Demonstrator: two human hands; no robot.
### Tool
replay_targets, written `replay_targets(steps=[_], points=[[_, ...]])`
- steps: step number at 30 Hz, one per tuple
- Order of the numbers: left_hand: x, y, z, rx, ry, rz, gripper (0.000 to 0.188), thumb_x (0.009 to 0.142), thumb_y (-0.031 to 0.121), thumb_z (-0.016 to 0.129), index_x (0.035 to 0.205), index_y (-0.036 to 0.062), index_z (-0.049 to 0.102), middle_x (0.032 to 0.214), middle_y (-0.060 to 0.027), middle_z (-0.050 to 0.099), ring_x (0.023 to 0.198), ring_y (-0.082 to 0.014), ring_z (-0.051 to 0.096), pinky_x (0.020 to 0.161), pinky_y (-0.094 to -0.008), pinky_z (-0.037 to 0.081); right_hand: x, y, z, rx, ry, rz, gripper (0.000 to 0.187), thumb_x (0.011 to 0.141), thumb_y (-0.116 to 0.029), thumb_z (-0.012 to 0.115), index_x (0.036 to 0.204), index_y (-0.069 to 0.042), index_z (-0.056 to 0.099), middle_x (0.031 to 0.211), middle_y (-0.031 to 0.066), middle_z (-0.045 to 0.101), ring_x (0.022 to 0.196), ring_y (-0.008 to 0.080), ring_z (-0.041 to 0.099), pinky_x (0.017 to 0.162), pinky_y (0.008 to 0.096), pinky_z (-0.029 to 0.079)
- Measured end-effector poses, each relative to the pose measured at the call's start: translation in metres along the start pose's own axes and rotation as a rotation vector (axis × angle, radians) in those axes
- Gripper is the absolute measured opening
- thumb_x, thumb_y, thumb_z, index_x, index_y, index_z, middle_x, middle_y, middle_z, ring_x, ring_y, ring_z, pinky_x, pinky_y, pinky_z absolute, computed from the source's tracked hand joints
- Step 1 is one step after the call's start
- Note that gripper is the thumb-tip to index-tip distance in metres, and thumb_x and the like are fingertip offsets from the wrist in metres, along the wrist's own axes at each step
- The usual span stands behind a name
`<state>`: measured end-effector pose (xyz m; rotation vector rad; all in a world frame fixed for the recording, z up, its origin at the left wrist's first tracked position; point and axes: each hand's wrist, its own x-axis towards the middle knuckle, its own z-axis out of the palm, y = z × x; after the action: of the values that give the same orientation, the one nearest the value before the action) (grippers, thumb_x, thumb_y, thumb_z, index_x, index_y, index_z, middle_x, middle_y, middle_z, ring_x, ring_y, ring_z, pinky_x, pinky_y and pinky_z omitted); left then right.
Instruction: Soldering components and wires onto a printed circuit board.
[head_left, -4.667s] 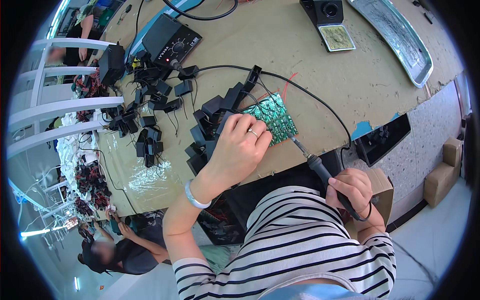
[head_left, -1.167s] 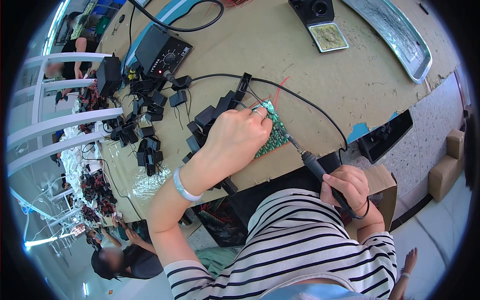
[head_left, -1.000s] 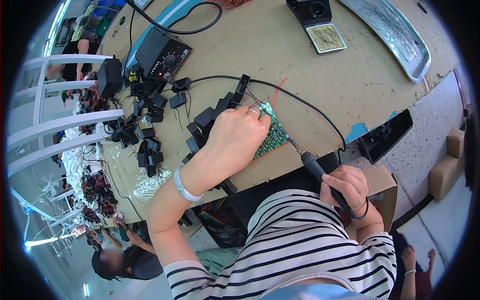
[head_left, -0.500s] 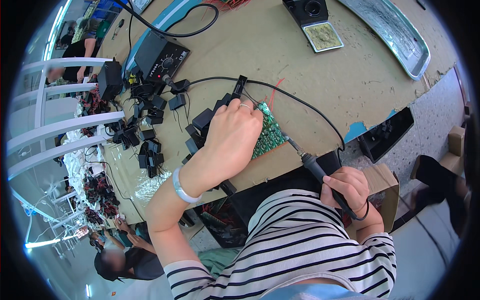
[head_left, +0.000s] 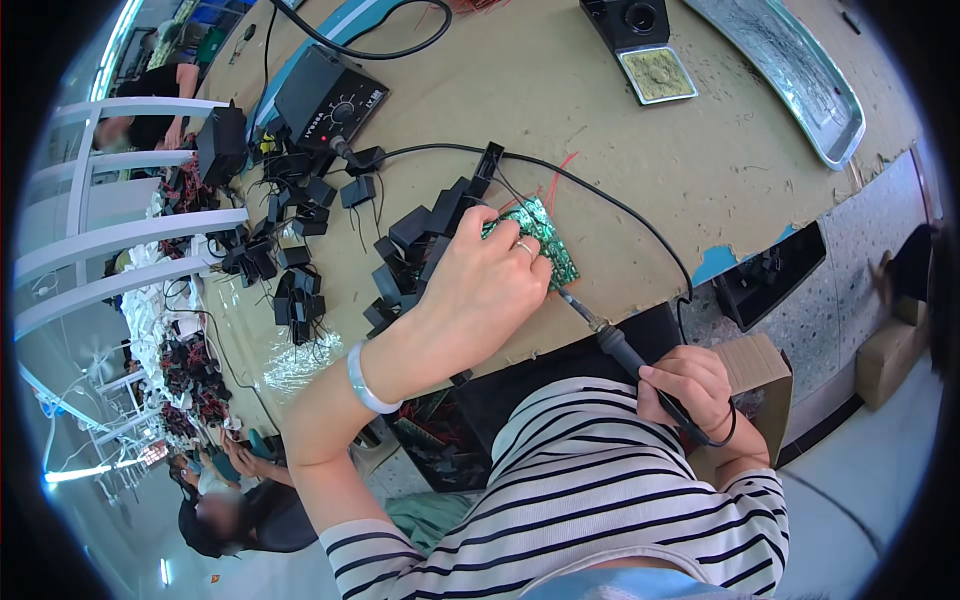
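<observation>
My right hand (head_left: 688, 388) is closed around a soldering iron (head_left: 625, 352). The iron's tip is close to the lower right edge of a green circuit board (head_left: 550, 240); contact cannot be told. Over the board's left part arches my left hand (head_left: 492, 275), fingers bent and pressed together; their tips and whatever they pinch are hidden. Red wires (head_left: 557, 180) stick out past the board's far edge. Just left of the board lies a row of small black plastic cases (head_left: 410, 230), and thin dark wires lead from the farthest case toward the board.
A black soldering station (head_left: 330, 100) stands at the back left, its cable (head_left: 600, 195) curving round the board. More black cases (head_left: 300, 300) lie left. At the back are a solder stand (head_left: 655, 75) and a metal tray (head_left: 790, 75). Other people (head_left: 250, 510) sit at left.
My left hand has shifted right and nearer over the board, covering more of its near left part. The soldering iron's tip has moved slightly left and nearer me.
</observation>
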<state>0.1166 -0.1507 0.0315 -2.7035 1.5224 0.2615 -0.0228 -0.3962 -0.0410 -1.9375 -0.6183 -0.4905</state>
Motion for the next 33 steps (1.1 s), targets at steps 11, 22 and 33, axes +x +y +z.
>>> replay_targets(steps=[11, 22, 33], points=[[0.0015, 0.0025, 0.0044, 0.048, 0.012, 0.008, 0.011, 0.074, 0.011, 0.072, 0.080, 0.0052, 0.066, 0.082, -0.0083, 0.064, 0.090, -0.0237, 0.062, 0.099, -0.0423, 0.041, 0.0006, -0.0023, 0.0034, 0.003, -0.022, -0.004, 0.029, 0.068, 0.008, 0.072, 0.094, -0.001, 0.065, 0.072, 0.0063, 0.061, 0.054, 0.0213, 0.061, 0.048, 0.0302, 0.049], [0.0027, 0.0024, 0.0051, 0.055, 0.007, 0.004, 0.015, 0.072, 0.014, 0.075, 0.081, 0.0048, 0.066, 0.082, -0.0085, 0.065, 0.090, -0.0243, 0.063, 0.100, -0.0428, 0.041, 0.0009, -0.0010, 0.0042, -0.010, -0.020, -0.015, 0.028, 0.068, 0.007, 0.074, 0.094, -0.001, 0.066, 0.073, 0.0068, 0.062, 0.054, 0.0221, 0.061, 0.049, 0.0310, 0.050], [0.0041, 0.0034, 0.0058, 0.018, -0.017, -0.018, 0.018, 0.072, 0.016, 0.076, 0.081, 0.0045, 0.066, 0.082, -0.0089, 0.066, 0.091, -0.0245, 0.063, 0.100, -0.0428, 0.040, 0.0040, 0.0042, 0.0004, -0.114, -0.126, -0.265, 0.015, 0.075, 0.002, 0.074, 0.087, 0.002, 0.065, 0.070, 0.0058, 0.058, 0.054, 0.0162, 0.056, 0.047, 0.0257, 0.049]])
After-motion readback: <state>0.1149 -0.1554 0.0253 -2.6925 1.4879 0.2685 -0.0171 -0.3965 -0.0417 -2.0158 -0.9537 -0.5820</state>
